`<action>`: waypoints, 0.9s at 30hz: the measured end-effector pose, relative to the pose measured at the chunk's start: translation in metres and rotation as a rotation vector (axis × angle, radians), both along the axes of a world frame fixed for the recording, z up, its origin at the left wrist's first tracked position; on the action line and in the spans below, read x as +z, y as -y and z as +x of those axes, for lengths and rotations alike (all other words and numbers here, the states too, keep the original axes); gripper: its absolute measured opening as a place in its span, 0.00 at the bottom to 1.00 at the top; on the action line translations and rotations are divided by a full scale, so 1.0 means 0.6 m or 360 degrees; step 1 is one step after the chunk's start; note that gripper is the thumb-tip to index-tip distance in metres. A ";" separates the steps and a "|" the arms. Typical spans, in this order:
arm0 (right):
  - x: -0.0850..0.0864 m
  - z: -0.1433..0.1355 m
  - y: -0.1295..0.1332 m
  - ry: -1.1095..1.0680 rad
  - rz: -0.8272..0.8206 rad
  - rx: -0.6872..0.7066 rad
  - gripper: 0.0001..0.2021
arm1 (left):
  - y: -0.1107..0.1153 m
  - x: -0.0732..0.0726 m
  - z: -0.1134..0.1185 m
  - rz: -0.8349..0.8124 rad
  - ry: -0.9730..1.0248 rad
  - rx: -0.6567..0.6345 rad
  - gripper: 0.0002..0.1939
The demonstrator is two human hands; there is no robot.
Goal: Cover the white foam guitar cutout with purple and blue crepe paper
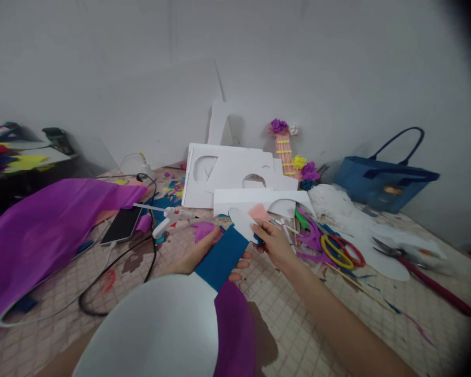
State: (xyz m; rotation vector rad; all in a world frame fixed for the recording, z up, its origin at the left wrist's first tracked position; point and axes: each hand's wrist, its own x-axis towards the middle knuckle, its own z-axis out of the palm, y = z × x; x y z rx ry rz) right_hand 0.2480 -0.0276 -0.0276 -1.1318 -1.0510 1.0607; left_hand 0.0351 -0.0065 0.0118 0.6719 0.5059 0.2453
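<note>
A large rounded white piece (157, 330) fills the lower middle, joined to a blue band (223, 257) that ends in a smaller white shape (241, 222). My left hand (204, 254) is wrapped round the blue band from beneath, its fingertips showing at the right edge. At the small white end, my right hand (272, 241) pinches the edge, with a bit of dark blue under its fingers. A pink piece (259, 212) lies just beyond those fingertips. Purple material (235, 335) shows beneath the large white piece.
Left of the hands are purple sheets (63, 220), a phone (122, 225), cables and a glue gun (170, 217). White cut boards (239, 162) stand behind. To the right are scissors (337, 251), red-handled pliers (427, 277), white sheets and a blue bag (380, 183).
</note>
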 end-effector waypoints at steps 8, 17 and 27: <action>0.000 0.001 -0.001 -0.0148 -0.0038 0.0007 0.24 | 0.005 -0.003 -0.005 0.0136 -0.0066 0.0027 0.25; 0.008 -0.003 0.006 0.0130 0.0024 -0.0073 0.15 | 0.003 -0.006 -0.009 0.0080 -0.0146 0.0090 0.27; 0.035 -0.011 0.019 0.1083 0.0739 -0.0403 0.06 | 0.008 -0.004 -0.004 0.0151 -0.0060 0.0139 0.26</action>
